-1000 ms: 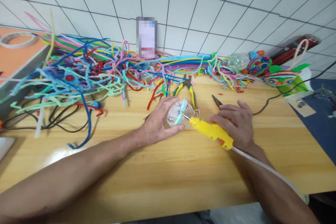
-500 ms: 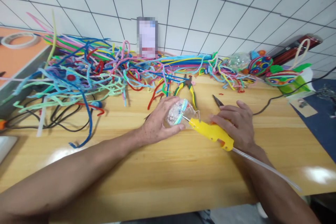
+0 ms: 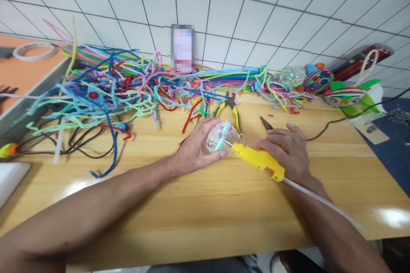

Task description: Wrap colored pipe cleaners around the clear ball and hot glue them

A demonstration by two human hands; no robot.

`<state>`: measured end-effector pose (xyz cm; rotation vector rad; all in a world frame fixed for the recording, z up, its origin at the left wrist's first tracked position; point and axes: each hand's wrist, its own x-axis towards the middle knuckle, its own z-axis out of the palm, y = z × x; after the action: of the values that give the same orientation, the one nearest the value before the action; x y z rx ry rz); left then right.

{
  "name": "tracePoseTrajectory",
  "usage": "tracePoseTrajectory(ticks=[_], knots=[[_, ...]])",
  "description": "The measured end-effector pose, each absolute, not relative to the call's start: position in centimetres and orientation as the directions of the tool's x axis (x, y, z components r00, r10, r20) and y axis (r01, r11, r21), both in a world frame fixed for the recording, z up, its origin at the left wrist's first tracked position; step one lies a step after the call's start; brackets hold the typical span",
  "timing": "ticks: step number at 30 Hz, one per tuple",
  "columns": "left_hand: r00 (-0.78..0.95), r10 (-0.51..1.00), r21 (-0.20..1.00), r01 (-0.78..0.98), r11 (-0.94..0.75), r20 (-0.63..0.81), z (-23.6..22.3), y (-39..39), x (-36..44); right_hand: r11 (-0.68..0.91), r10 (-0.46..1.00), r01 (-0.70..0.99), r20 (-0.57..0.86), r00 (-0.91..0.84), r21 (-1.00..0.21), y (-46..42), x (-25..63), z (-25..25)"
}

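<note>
My left hand is closed around a clear plastic ball, thumb below and fingers over the far side. Blue and light green fuzzy strips cross the ball. In my right hand is a yellow hot glue gun, pointing left. Its metal nozzle meets the ball at the strips; whether glue is flowing is too small to tell. A clear glue stick trails from the gun's rear. The trigger fingers are partly hidden behind the gun.
Pliers with yellow-green handles lie behind the ball. A dark pointed tip shows beside my right hand. Tangled pipe cleaners line the wall, with a phone upright behind. Decorated balls and a black cable are at right.
The view has turned slightly left, so the table's things sit a little further right. Both hands, the ball and the glue gun keep nearly the same pose.
</note>
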<state>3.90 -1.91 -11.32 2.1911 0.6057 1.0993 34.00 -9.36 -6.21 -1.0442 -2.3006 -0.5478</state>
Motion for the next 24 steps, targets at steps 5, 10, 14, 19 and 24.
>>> tracePoseTrajectory(ticks=[5, 10, 14, 19, 24], knots=[[0.542, 0.617, 0.683, 0.105, -0.722, 0.570, -11.52, -1.84, 4.03, 0.613, 0.568, 0.780, 0.615, -0.547, 0.127, -9.42, 33.88, -6.24], [0.538, 0.611, 0.679, 0.095, -0.728, 0.581, -11.50, -1.81, 4.10, 0.608, 0.553, 0.786, 0.650, -0.521, 0.113, -9.34, 33.62, -6.38], [0.540, 0.607, 0.671, 0.102, -0.735, 0.583, -11.49, -1.79, 4.05, 0.618, 0.561, 0.779, 0.634, -0.533, 0.108, -9.31, 33.83, -6.45], [0.551, 0.594, 0.661, 0.099, -0.744, 0.587, -11.35, -1.75, 3.96, 0.601, 0.573, 0.793, 0.638, -0.514, 0.100, -9.39, 33.85, -6.48], [0.547, 0.595, 0.659, 0.100, -0.745, 0.589, -11.25, -1.73, 3.99, 0.583, 0.564, 0.804, 0.653, -0.504, 0.117, -9.37, 33.45, -6.43]])
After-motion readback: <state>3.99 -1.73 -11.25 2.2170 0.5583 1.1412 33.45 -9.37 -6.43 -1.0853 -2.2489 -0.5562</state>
